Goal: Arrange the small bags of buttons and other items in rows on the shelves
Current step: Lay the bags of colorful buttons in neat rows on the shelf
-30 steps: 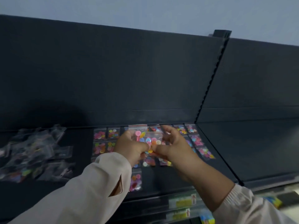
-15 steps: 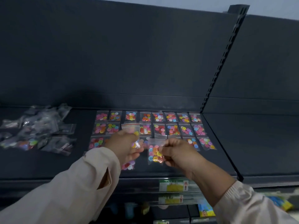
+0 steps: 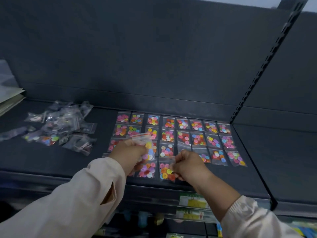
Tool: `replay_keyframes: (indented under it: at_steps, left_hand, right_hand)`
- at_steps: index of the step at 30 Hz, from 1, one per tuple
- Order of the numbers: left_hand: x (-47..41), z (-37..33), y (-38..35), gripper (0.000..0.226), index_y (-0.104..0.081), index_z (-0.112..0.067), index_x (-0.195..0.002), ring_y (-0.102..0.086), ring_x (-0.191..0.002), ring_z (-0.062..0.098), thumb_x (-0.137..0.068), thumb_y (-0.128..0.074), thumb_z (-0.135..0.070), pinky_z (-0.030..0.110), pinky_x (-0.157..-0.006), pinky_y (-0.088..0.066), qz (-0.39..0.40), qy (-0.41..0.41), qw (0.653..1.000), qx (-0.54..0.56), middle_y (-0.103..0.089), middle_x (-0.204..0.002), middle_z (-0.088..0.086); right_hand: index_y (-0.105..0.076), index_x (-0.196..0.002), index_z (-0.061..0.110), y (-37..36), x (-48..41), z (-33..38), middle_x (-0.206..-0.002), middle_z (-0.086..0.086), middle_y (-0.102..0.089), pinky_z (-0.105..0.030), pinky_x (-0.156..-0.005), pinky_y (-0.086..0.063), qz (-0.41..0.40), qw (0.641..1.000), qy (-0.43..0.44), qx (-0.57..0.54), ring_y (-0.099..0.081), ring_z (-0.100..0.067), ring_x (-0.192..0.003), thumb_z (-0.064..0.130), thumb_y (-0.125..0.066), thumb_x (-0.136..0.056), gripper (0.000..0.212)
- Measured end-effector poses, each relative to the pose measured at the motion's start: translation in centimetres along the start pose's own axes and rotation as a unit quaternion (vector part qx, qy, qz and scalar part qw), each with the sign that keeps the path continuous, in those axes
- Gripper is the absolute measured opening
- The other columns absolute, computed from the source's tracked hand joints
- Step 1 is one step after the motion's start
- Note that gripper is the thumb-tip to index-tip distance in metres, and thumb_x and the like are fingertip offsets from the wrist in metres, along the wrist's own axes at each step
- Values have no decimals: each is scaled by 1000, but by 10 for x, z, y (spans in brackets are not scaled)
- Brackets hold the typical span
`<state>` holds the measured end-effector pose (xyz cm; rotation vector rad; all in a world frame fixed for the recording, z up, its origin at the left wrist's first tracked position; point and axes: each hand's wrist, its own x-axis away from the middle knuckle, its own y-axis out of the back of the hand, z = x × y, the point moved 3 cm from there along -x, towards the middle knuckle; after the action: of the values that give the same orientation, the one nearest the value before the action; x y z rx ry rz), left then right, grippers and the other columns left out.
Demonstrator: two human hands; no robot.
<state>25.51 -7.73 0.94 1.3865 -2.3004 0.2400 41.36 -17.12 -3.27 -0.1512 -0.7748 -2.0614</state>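
Right hand (image 3: 187, 164) pinching a small clear plastic bag of bright buttons (image 3: 166, 171) by its side edge, low over the dark shelf (image 3: 240, 177) at the front row's next free place. Left hand (image 3: 127, 152) closed around a spare clear red-striped bag (image 3: 145, 146). Best laid flat, square with the sorted rows of button bags (image 3: 197, 134), just beside its neighbour, not overlapping. Unsorted heap of clear bags (image 3: 60, 126) waiting at left.
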Motion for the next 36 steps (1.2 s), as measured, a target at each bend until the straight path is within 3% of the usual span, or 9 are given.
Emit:
replay_keyframes:
  at_steps: [9, 14, 16, 19, 21, 26, 31, 33, 36]
  left_hand:
    - [-5, 2, -2, 6, -66, -14, -83, -58, -68, 24, -84, -65, -8, 37, -71, -52, 22, -32, 998, -56, -66, -78, 10]
    - [0, 1, -11, 15, -60, -15, -71, -52, -45, 12, -82, -67, -7, 32, -60, -49, 37, -54, 995, -70, -58, -57, -1]
    - [2, 1, -14, 16, -61, -16, -70, -51, -39, 9, -81, -68, -6, 30, -55, -47, 41, -56, 995, -65, -59, -52, -2]
    - [6, -2, -23, 10, -63, -16, -74, -55, -55, 20, -80, -69, -10, 34, -61, -48, 42, -76, 994, -65, -63, -66, 8]
    - [9, -4, -30, 8, -63, -13, -76, -56, -63, 22, -80, -69, -8, 34, -65, -50, 44, -87, 994, -56, -62, -72, 9]
    - [15, -10, -36, 13, -62, 0, -91, -52, -62, 21, -80, -68, -4, 30, -61, -47, 55, -112, 989, -74, -61, -73, 6]
    - [23, -8, -49, 11, -62, -9, -84, -61, -70, 17, -79, -70, -4, 28, -60, -52, 86, -128, 981, -115, -67, -81, 6]
    - [25, -3, -58, 16, -63, -8, -92, -65, -82, 23, -78, -71, -6, 32, -68, -54, 100, -130, 978, -126, -70, -91, 11]
    - [27, 4, -62, 19, -59, -19, -96, -64, -85, 14, -81, -70, -17, 23, -68, -50, 91, -168, 962, -195, -69, -94, 1]
  right_hand:
    - [-55, -79, 15, -1, 2, -1, -75, -8, -65, -38, -66, -55, -27, 996, 29, 85, -61, -20, -68, 12, -71, -78, 17]
    - [-55, -90, 17, 11, 13, 10, -80, 1, -61, -28, -62, -48, -64, 992, 48, 100, -57, -13, -68, 23, -70, -81, 18]
    - [-56, -89, 14, 18, 22, 16, -76, 0, -60, -29, -63, -47, -61, 996, 62, 10, -55, -14, -66, 29, -68, -84, 19]
    - [-62, -88, 14, 16, 38, 23, -77, -2, -64, -25, -61, -48, 84, 981, 29, -173, -60, -12, -67, 27, -68, -84, 15]
    - [-63, -89, 13, 14, 45, 23, -78, -3, -68, -23, -60, -49, 142, 966, 19, -216, -62, -11, -67, 15, -71, -81, 12]
    - [-62, -80, 14, 28, 49, 15, -70, -1, -65, -22, -55, -46, 129, 973, 14, -190, -59, -12, -60, -2, -67, -79, 16]
    - [-65, -85, 19, 41, 52, 14, -74, 3, -65, -23, -63, -45, 135, 962, 41, -234, -58, -10, -68, 18, -68, -83, 3]
    - [-63, -75, 17, 42, 51, 13, -64, 3, -60, -22, -55, -43, 109, 963, 56, -239, -53, -9, -59, 12, -67, -84, 11]
    - [-59, -70, 16, 46, 46, 5, -58, 1, -55, -23, -51, -42, 64, 975, 43, -207, -50, -10, -53, 8, -66, -84, 18]
